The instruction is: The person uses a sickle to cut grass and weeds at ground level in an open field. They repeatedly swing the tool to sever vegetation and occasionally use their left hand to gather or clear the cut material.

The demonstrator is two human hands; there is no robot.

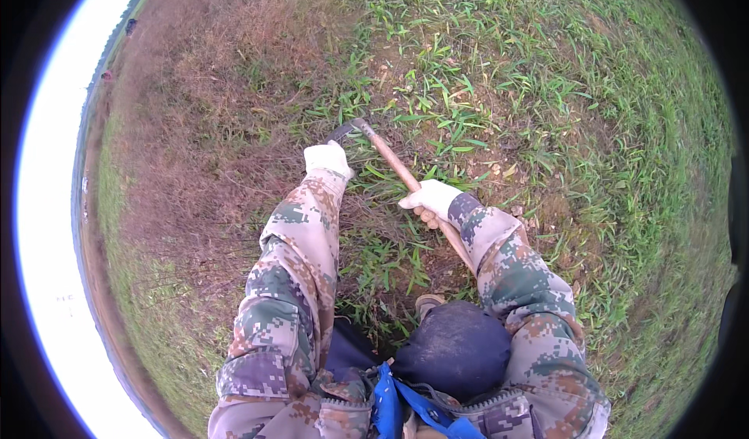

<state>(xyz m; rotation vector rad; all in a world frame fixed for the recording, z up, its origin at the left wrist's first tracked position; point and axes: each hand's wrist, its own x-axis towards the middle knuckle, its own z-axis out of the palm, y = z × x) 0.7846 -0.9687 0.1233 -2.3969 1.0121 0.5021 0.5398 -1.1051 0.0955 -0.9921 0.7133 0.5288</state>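
My right hand [432, 200], in a white glove with tan finger undersides, is wrapped around the wooden handle [397, 164] of a sickle. The handle slants from near my right forearm up and left to a dark curved blade [344, 131]. That blade runs left, low among the grass, to just above my left hand [326, 158]. Also white-gloved, my left hand is curled at the edge of a patch of reddish-brown dry grass [234, 129]. Its fingers are turned away, so what lies inside them is hidden. Green broad-bladed grass [456, 129] grows just beyond the handle.
Bare soil with small stones [497, 167] shows among the grass to the right. My dark-trousered knee [456, 345] and a shoe [428, 303] are below my hands. Blue cloth strips [389, 401] hang at my camouflage jacket front. Open field stretches to the horizon at left.
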